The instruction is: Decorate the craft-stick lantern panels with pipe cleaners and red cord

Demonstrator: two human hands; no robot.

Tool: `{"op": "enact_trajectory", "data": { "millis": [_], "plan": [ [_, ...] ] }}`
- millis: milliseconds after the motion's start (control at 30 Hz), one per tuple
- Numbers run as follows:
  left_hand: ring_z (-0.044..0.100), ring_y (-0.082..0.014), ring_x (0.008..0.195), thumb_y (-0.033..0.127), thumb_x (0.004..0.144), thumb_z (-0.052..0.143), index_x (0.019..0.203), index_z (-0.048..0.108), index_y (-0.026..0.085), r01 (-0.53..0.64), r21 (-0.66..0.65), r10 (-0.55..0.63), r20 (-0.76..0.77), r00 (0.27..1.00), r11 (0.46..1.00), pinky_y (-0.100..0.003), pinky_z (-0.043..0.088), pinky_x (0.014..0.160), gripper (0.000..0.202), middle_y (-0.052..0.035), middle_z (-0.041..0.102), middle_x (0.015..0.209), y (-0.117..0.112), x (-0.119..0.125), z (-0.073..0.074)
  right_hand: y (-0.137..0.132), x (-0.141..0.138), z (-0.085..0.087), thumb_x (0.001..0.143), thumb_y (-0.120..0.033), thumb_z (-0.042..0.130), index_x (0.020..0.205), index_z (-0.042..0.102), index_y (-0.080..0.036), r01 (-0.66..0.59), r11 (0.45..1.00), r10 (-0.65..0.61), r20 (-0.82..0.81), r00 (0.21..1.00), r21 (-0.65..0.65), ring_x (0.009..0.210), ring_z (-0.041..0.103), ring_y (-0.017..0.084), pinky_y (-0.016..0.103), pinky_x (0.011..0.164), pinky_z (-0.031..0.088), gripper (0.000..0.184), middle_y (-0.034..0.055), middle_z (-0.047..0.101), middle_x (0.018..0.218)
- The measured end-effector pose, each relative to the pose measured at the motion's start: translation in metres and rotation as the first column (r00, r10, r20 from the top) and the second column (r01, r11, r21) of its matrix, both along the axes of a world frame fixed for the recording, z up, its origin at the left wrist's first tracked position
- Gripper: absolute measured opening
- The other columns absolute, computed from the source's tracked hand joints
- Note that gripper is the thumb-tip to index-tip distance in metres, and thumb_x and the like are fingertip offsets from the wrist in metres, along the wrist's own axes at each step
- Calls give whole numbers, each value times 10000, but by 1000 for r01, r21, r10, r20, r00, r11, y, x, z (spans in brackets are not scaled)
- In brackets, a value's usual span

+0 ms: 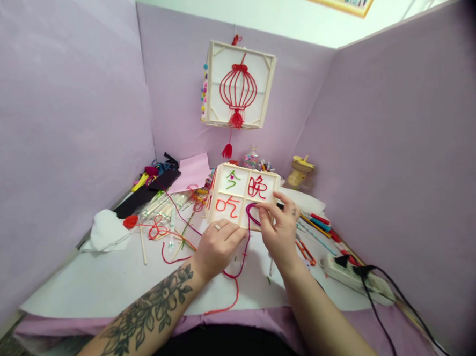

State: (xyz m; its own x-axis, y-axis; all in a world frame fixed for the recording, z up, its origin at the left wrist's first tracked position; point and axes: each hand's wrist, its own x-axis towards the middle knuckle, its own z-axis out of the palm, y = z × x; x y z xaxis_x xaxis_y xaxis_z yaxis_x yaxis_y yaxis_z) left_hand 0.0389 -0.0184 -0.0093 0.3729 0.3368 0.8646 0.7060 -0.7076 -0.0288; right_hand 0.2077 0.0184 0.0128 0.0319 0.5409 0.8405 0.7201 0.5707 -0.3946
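A small white box lantern [242,198] with a pale wooden-stick frame is tilted up toward me. Its front has four panels, three of which carry yarn characters in green, red and orange. My left hand [221,248] grips the bottom edge of the lantern, fingers lying along the frame. At the lower-right panel, my right hand [279,226] pinches purple yarn [250,214], which forms a loop there. The yarn's tail hangs down past the left hand to the table. What lies under the right fingertips is hidden.
A larger box lantern [238,86] with a red yarn lantern design hangs ahead. Yarn scraps, sticks [159,207] and white tissue [106,231] lie at left. Markers [320,222], an orange-handled tool [306,253], a power strip [359,278] with cords and a lidded cup [300,171] are at right.
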Motion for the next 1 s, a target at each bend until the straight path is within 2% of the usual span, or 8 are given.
{"op": "enact_trajectory", "data": {
  "millis": [67,167,267,333,633,767,933,1000],
  "plan": [
    [582,-160,790,135,893,542,983,626,153,1,0,-1,2,1000,1000,-311,500,769,124,-43,679,841,0,0,1,-3,3,2,890,-296,534,881,707,-230,-12,1000,12,-77,997,-5,1160,490,282,533,1013,349,185,101,550,1180],
    [573,-159,775,119,879,564,986,621,145,2,-1,-2,9,1000,1000,-310,504,761,124,-40,677,826,0,0,1,-8,13,2,863,-327,577,842,648,-205,-59,998,52,-291,955,-15,1091,545,258,482,987,398,143,100,592,1097],
    [577,-153,770,113,892,541,997,618,154,0,9,0,12,1000,1000,-309,503,766,137,-40,678,826,0,0,0,-9,26,-2,791,-302,665,709,547,-191,-165,985,118,-534,837,-41,924,602,220,423,893,453,182,70,632,944],
    [585,-154,774,118,895,540,1001,615,164,4,10,-4,11,1000,1000,-311,503,770,138,-41,678,830,1,0,-1,-10,33,-6,759,-276,697,674,518,-188,-261,963,161,-634,756,-66,809,602,187,378,806,474,217,43,629,842],
    [598,-162,775,104,878,566,1023,602,163,43,7,-44,31,999,999,-324,506,760,161,-51,685,846,1,-2,3,-20,42,-9,729,-262,707,685,486,-207,-562,820,310,-738,599,-112,676,529,132,263,618,415,232,-16,559,700],
    [597,-163,773,80,852,601,1040,601,151,56,8,-56,26,998,998,-323,498,757,201,-53,683,837,2,-3,1,-23,43,-11,688,-239,731,675,528,-202,-589,798,302,-760,576,-129,651,524,126,257,593,416,207,-11,578,702],
    [590,-166,782,85,844,621,1029,612,155,47,14,-47,30,998,999,-323,502,772,198,-52,680,841,3,-3,0,-23,45,-16,624,-198,762,696,613,-192,-571,798,217,-790,574,-196,630,520,110,238,580,421,166,-13,595,696],
    [584,-167,785,88,842,626,1024,614,159,45,29,-46,38,998,999,-320,505,771,196,-49,678,834,3,-3,1,-24,46,-16,605,-204,782,742,639,-196,-595,781,206,-821,532,-190,602,506,100,223,548,402,198,-19,598,684]
  ]
}}
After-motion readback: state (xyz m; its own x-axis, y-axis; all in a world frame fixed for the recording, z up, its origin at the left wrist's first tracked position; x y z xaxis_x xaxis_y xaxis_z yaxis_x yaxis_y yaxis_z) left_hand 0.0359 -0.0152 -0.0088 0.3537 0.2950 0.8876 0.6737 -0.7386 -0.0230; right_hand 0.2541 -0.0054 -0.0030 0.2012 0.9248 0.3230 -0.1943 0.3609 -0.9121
